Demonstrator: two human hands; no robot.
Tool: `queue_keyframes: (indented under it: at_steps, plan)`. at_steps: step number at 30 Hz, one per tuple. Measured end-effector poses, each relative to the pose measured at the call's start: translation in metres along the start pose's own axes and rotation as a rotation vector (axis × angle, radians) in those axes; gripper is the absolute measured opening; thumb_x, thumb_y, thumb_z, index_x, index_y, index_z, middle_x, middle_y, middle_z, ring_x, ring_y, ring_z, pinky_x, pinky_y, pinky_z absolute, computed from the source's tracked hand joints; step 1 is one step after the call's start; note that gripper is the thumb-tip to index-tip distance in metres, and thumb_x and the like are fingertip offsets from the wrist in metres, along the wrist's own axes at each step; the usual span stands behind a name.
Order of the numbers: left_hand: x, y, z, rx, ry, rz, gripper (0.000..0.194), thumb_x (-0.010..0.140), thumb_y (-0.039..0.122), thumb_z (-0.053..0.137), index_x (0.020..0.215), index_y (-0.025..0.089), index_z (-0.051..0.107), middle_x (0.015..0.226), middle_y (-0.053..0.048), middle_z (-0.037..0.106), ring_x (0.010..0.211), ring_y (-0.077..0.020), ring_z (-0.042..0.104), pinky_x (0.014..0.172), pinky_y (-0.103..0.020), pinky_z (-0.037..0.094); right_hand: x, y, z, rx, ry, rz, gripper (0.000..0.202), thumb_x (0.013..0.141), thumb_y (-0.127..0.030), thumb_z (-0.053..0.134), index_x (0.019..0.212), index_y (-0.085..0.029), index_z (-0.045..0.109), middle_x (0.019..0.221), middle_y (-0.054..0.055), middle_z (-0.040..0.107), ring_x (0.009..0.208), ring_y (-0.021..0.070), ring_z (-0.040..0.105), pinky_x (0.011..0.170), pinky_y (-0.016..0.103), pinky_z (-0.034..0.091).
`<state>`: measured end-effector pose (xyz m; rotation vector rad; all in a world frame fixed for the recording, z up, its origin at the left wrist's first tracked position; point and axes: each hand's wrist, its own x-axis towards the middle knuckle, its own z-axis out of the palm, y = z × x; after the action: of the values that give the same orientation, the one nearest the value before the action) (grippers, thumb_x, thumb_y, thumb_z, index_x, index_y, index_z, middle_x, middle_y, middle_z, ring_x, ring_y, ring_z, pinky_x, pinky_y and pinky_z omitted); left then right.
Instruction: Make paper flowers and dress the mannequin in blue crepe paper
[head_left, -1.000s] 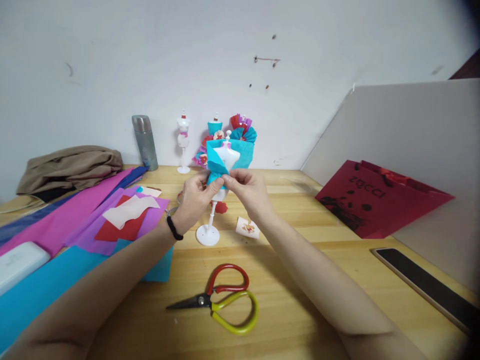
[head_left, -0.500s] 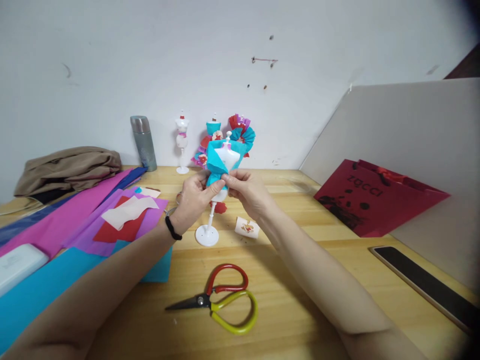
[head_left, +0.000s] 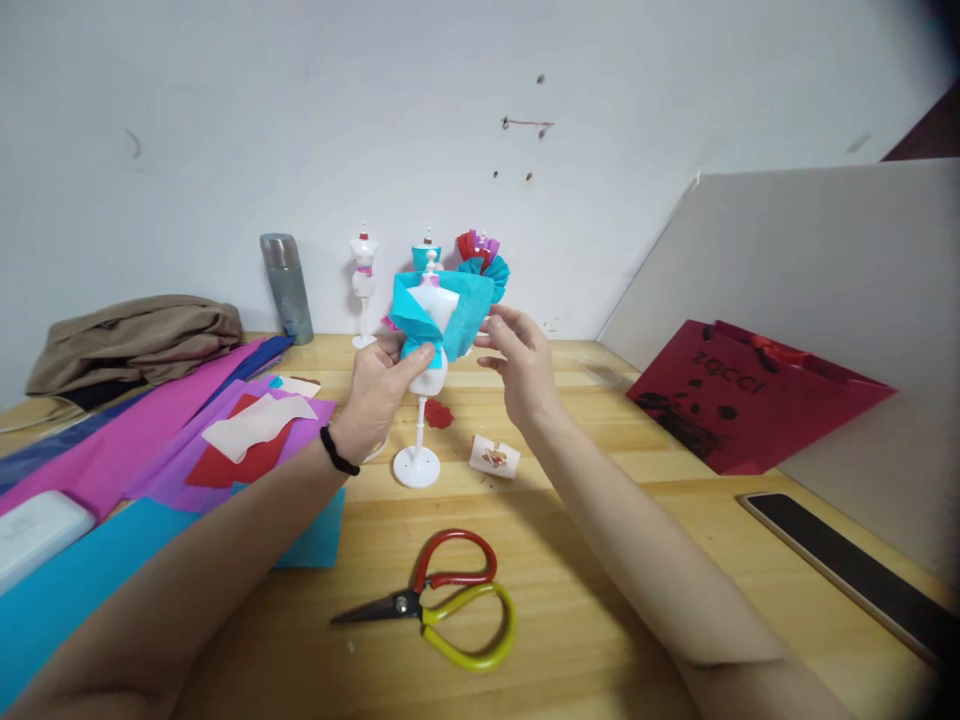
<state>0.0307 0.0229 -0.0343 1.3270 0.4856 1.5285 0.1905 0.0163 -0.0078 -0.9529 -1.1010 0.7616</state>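
Note:
A small white dress form (head_left: 442,304) stands on a round white base, tilted slightly. Blue crepe paper (head_left: 469,312) wraps its upper body, gathered at the waist and flaring out on the right. My left hand (head_left: 375,395) is closed round the waist from the left, its thumb pressing the folded paper against the form. Beside the paper's loose right edge is my right hand (head_left: 525,365), fingers apart and slightly curled; whether a fingertip touches the paper I cannot tell. Scissors (head_left: 403,604) with one red and one yellow handle lie in front.
More dress forms, one bare-looking (head_left: 363,265), stand by the wall near a flask (head_left: 286,285). Coloured paper sheets (head_left: 150,440) and brown cloth (head_left: 142,335) lie left. A printed paper piece (head_left: 495,456) is near the base. Right are a red bag (head_left: 750,400) and a phone (head_left: 847,575).
My right hand has let go of the waist and moved right, with its fingers apart. The paper's right side now spreads outward. The form's top has shifted left; my left hand keeps its hold.

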Motion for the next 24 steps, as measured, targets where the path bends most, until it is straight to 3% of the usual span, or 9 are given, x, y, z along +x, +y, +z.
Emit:
queue_keyframes:
  at_steps: [2,6,10,16,24]
  plan:
    - [0.001,0.0,0.0,-0.002,0.002,0.009,0.023,0.075,0.037,0.081,0.082,0.017,0.072,0.084,-0.002,0.072,0.075,-0.0132,0.063,0.076,-0.026,0.05,0.0,0.004,0.001,0.006,-0.075,0.061,0.046,0.065,-0.053,0.07,0.099,-0.023,0.062,0.099,0.004,0.066,0.086,0.0181,0.06,0.067,0.028,0.047]
    - [0.001,0.0,0.0,-0.019,0.008,-0.023,0.025,0.074,0.037,0.082,0.083,0.017,0.07,0.082,-0.002,0.071,0.072,-0.0133,0.063,0.073,-0.026,0.051,-0.001,0.008,0.002,0.06,-0.123,0.1,0.033,0.06,-0.044,0.076,0.079,-0.021,0.062,0.08,0.0,0.063,0.073,0.0141,0.057,0.066,0.028,0.046]
    - [0.001,0.001,0.001,-0.026,0.024,-0.04,0.027,0.074,0.038,0.082,0.084,0.016,0.07,0.078,-0.002,0.07,0.07,-0.0139,0.063,0.072,-0.028,0.052,-0.003,0.005,0.004,0.083,-0.091,-0.005,0.027,0.059,-0.04,0.076,0.068,-0.021,0.058,0.067,-0.003,0.057,0.062,0.0121,0.05,0.064,0.029,0.044]
    - [0.001,0.003,0.003,0.017,0.046,-0.016,0.023,0.074,0.034,0.082,0.085,0.016,0.072,0.081,-0.003,0.073,0.074,-0.0145,0.064,0.075,-0.027,0.051,-0.02,-0.006,0.012,0.028,-0.136,-0.105,0.021,0.065,-0.039,0.072,0.07,-0.022,0.06,0.07,0.0,0.063,0.064,0.0151,0.055,0.066,0.033,0.049]
    - [-0.002,0.0,0.006,0.072,0.084,-0.012,0.023,0.073,0.035,0.081,0.086,0.018,0.072,0.085,-0.003,0.073,0.076,-0.0155,0.064,0.075,-0.028,0.051,-0.031,-0.005,0.019,0.018,-0.177,-0.153,0.02,0.068,-0.032,0.071,0.064,-0.021,0.055,0.065,-0.002,0.058,0.063,0.0123,0.052,0.063,0.03,0.046]
